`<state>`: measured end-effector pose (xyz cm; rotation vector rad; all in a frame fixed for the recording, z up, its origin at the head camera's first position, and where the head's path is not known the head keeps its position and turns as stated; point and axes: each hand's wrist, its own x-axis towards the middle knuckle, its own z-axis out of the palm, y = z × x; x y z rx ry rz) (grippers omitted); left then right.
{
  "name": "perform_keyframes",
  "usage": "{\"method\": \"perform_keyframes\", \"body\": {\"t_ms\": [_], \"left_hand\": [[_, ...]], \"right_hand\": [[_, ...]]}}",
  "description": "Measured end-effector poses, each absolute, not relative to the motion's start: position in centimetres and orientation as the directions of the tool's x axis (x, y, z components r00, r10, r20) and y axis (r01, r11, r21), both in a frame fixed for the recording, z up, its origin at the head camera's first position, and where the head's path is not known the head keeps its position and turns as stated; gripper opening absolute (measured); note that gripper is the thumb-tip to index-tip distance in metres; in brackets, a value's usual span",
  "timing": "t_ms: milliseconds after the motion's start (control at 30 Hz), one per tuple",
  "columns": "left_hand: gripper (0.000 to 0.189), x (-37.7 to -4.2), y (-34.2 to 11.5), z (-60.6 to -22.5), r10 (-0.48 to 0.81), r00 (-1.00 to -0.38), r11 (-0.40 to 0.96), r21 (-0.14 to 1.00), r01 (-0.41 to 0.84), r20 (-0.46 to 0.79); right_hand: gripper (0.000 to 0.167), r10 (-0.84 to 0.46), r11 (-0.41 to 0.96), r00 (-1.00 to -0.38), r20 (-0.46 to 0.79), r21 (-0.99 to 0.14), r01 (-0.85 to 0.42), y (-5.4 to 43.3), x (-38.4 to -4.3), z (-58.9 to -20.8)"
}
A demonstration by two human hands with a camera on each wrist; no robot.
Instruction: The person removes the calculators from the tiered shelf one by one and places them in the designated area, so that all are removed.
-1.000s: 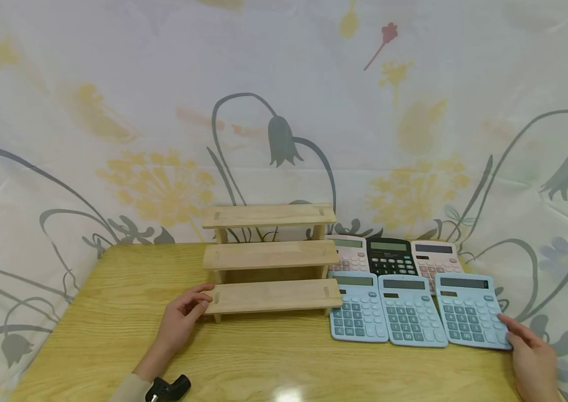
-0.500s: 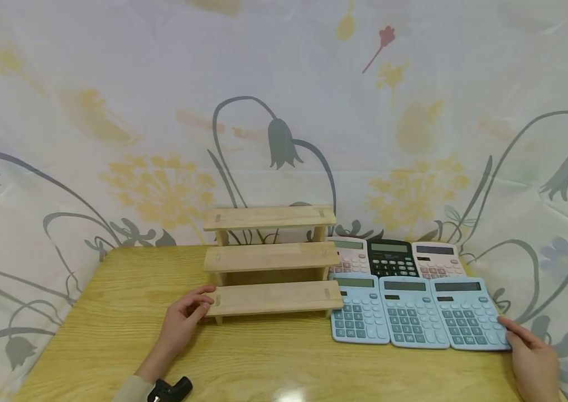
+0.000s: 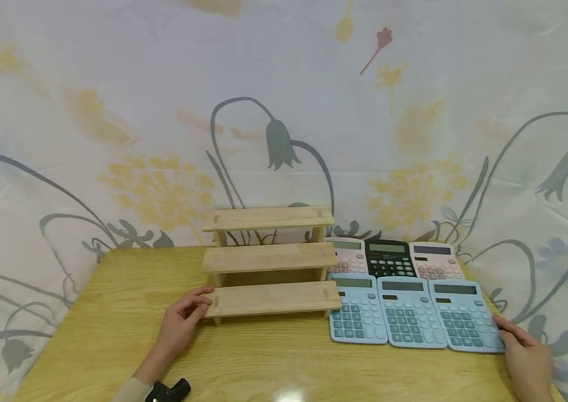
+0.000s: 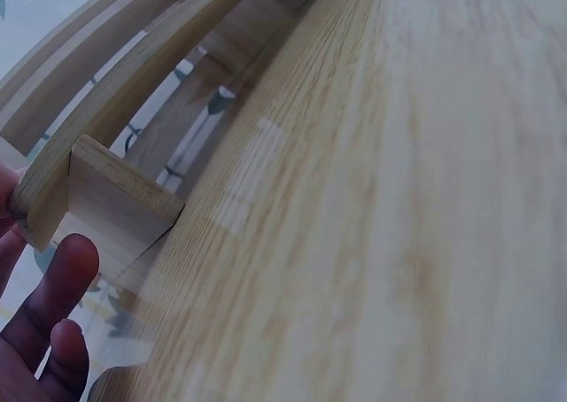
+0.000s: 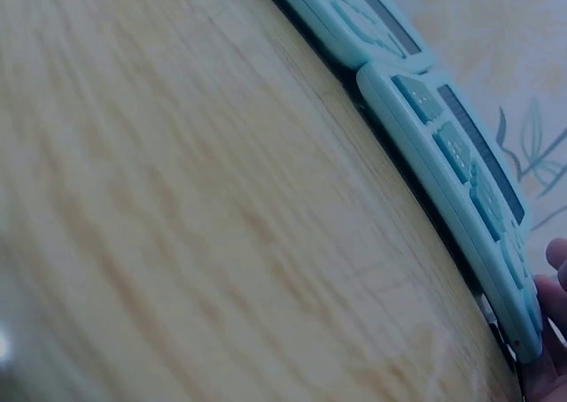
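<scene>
A three-tier wooden stand (image 3: 270,257) stands at mid-table. With thumb and index finger my left hand (image 3: 178,321) holds the left end of its lowest tier. In the left wrist view the other fingers (image 4: 66,274) are off the wood. At the right, three light blue calculators lie side by side in the front row. My right hand (image 3: 529,357) grips the right edge of the outermost blue calculator (image 3: 462,318) near its front corner. The calculator's left side meets the middle blue calculator (image 3: 408,321). The right fingers are only partly visible in the right wrist view.
Behind the blue row lie a pink calculator (image 3: 345,254), a black calculator (image 3: 389,258) and another pink calculator (image 3: 436,259). The left blue calculator (image 3: 356,318) sits close against the stand's right end. A flower-patterned cloth (image 3: 163,111) hangs behind the yellow wooden table (image 3: 264,357).
The outermost blue calculator's far end has swung left and toward me, closing the gap to the middle one and uncovering more of the pink calculator behind. My left hand keeps its place.
</scene>
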<state>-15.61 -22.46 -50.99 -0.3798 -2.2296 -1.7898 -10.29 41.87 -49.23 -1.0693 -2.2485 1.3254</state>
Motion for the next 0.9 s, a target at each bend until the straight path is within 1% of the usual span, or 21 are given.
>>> {"method": "perform_keyframes", "body": {"t_ms": [200,367,567,800,900], "left_hand": [[0.011,-15.6,-22.6,-50.9,0.051,-0.931,0.219,0.905,0.364,0.362],[0.011,-15.5,-22.6,-50.9,0.057,-0.939,0.203,0.917,0.343,0.339],[0.011,-15.4,-22.6,-51.0,0.083,-0.951,0.177,0.935,0.309,0.298],[0.011,-15.5,-22.9,-50.4,0.104,-0.953,0.195,0.934,0.301,0.285],[0.012,-15.5,-23.1,-49.9,0.116,-0.957,0.198,0.938,0.285,0.267]], "right_hand": [[0.042,0.727,0.297,-0.682,-0.079,-0.859,0.416,41.8,-10.5,-48.9],[0.041,0.734,0.263,-0.673,-0.088,-0.877,0.402,42.0,-10.3,-49.0],[0.04,0.757,0.195,-0.643,-0.117,-0.899,0.393,42.1,-10.0,-48.8],[0.041,0.759,0.186,-0.642,-0.109,-0.909,0.374,42.0,-10.0,-48.6],[0.042,0.759,0.197,-0.641,-0.117,-0.896,0.397,41.8,-10.0,-48.4]]}}
